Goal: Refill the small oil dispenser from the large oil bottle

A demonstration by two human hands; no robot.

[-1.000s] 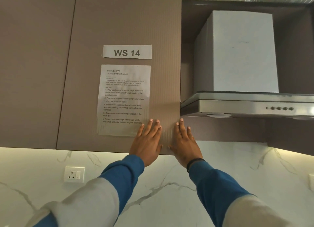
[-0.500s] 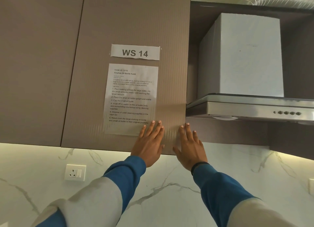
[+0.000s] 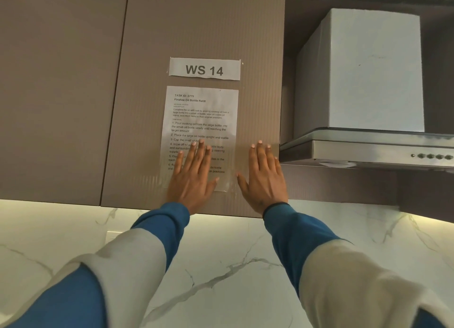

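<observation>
I see both hands flat against the brown cupboard door [image 3: 201, 28], with the fingers straight and a little spread. The left hand [image 3: 192, 178] lies on the lower part of the instruction sheet [image 3: 204, 116], and its fingers cover some lines of the text. The right hand [image 3: 264, 180] presses on the bare door just beside the sheet, near the door's right edge. Neither grip holds anything; both are fully open.

The sheet is white paper under a clear shiny cover, with the heading "Finalize Oil Bottle Refill" and numbered steps about pouring oil from a large bottle into a small one. Above it a paper label [image 3: 204, 69] reads "WS 14".

I cannot find the oil dispenser or the large bottle in my view; the camera looks up at the cupboards, so I cannot tell where they are.

To the right is a steel hood [image 3: 368, 151] with a row of small buttons. Below the cupboards is a white marble wall [image 3: 221, 254] with grey veins. My sleeves [image 3: 302, 232] are blue and grey.
</observation>
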